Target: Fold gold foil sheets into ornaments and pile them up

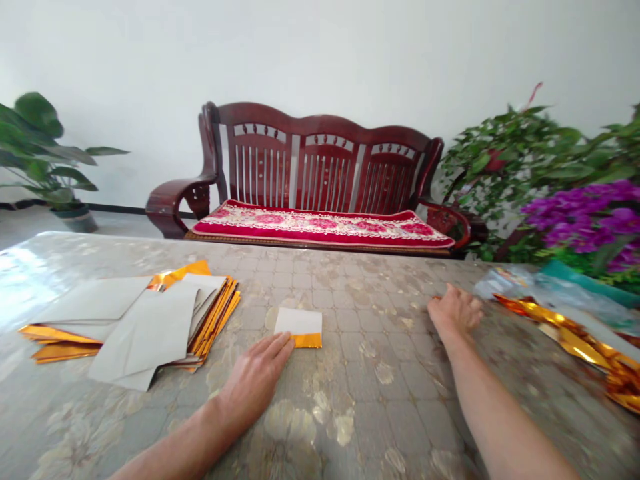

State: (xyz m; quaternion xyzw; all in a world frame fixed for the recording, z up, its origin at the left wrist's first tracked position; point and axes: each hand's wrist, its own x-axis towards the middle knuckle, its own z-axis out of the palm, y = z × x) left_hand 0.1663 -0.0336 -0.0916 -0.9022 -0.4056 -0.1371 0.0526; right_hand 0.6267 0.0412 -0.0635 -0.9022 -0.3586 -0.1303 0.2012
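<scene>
The counter (pixel 380 373) is filling the view, a broad glossy slab printed with pale tiles and beige blossoms, light glaring off it at ten o'clock. Beyond it at twelve o'clock a dark red wooden bench (pixel 320 173) is sitting under a flowered crimson cushion, with leafy plants at either end and purple flowers (pixel 595 217) at three o'clock.

Next in size, the stack (pixel 145 327) at nine o'clock: flat sheets, matte grey on one face, shiny orange-gold foil on the other, fanned loosely, looking like the untouched supply. Across at three o'clock a crumpled foil strip (pixel 575 333) is lying beside clear plastic wrap.

The left hand (pixel 253 383) is lying flat at six o'clock, fingers straight and together, tips pressing the near edge of the folded sheet (pixel 300 328), gripping nothing. That small rectangle is sitting at centre, grey side up, a gold band along its bottom edge. By my reading, one sheet is being folded and the stack is waiting.

The right hand (pixel 455 310) is resting knuckles-up at two o'clock, fingers curled loosely on bare counter, holding nothing visible.
</scene>
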